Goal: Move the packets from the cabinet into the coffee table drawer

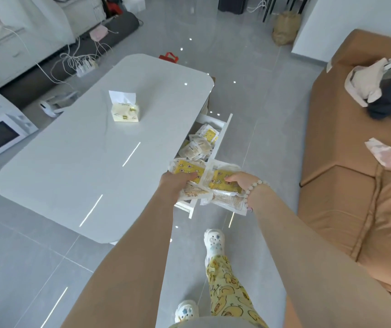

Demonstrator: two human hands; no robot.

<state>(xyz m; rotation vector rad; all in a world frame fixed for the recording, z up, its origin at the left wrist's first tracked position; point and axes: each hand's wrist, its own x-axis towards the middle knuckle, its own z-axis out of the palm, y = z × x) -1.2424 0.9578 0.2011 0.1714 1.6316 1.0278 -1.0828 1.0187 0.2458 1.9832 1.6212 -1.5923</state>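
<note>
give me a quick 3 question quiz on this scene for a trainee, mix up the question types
1. True or false: the white pull-out drawer of the glossy white coffee table is closed.
2. Multiple choice: what stands on the tabletop? A) a soft yellow tissue pack B) a red mug C) a laptop
3. Fill in: the yellow-and-white plastic packets above the drawer are gripped by ____ hands.

Key
1. False: it is pulled open, with more packets lying inside.
2. A
3. Both: the left hand and the right hand.
</note>
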